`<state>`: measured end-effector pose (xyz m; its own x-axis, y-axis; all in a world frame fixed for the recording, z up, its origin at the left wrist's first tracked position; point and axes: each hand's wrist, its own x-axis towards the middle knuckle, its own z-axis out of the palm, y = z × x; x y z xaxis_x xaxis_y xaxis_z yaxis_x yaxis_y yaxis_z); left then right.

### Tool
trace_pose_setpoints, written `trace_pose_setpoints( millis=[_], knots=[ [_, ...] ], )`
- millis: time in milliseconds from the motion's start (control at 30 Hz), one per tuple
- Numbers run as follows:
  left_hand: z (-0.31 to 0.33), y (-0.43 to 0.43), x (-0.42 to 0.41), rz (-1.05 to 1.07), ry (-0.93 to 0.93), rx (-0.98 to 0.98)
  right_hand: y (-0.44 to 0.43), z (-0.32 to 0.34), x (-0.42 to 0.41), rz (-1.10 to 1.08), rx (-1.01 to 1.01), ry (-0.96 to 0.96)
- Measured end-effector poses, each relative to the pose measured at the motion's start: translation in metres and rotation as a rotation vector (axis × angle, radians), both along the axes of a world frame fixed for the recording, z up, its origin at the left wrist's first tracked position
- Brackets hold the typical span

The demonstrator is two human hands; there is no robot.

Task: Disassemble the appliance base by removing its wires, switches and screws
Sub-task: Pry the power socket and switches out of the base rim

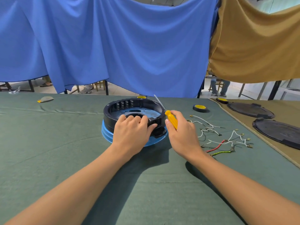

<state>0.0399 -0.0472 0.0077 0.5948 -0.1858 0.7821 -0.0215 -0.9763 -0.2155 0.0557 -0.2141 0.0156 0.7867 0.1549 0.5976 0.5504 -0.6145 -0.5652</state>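
Observation:
The round black appliance base (113, 108) sits upside down on its blue rim at the middle of the green-covered table (65, 143). My left hand (132, 129) grips its near wall, fingers curled over the edge and thumb by the black switch housing (158, 131). Just right of the base, my right hand (182, 129) holds a yellow-handled screwdriver (171, 119), its metal shaft pointing up and back over the rim. Several loose white, red and green wires (225, 140) with terminals lie on the cloth to the right.
A roll of black tape (200, 108) lies behind the wires, another (221, 100) farther right and one behind the base. Two black round covers (250, 109) rest on a brown cloth at right. Blue and tan sheets hang behind the table.

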Motion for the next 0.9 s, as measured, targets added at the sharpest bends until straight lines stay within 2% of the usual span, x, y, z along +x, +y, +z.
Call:
trace_pose_setpoints(
  millis=[100,267,467,633,900],
  knots=[
    [-0.003,0.004,0.006,-0.004,-0.057,0.024,-0.003,-0.009,-0.008,0.044,0.034,-0.027],
    [-0.011,0.013,0.012,-0.104,-0.129,-0.003,-0.009,-0.015,-0.019,0.012,0.018,-0.184],
    [-0.011,0.024,0.011,-0.185,-0.135,-0.002,-0.008,-0.021,-0.022,-0.045,-0.253,-0.060],
    [-0.010,0.021,0.009,-0.186,-0.104,-0.035,-0.009,-0.017,-0.026,-0.039,-0.140,-0.049],
    [-0.007,0.024,0.006,-0.182,-0.062,-0.073,-0.013,-0.016,-0.032,-0.106,-0.252,-0.065]
  ],
)
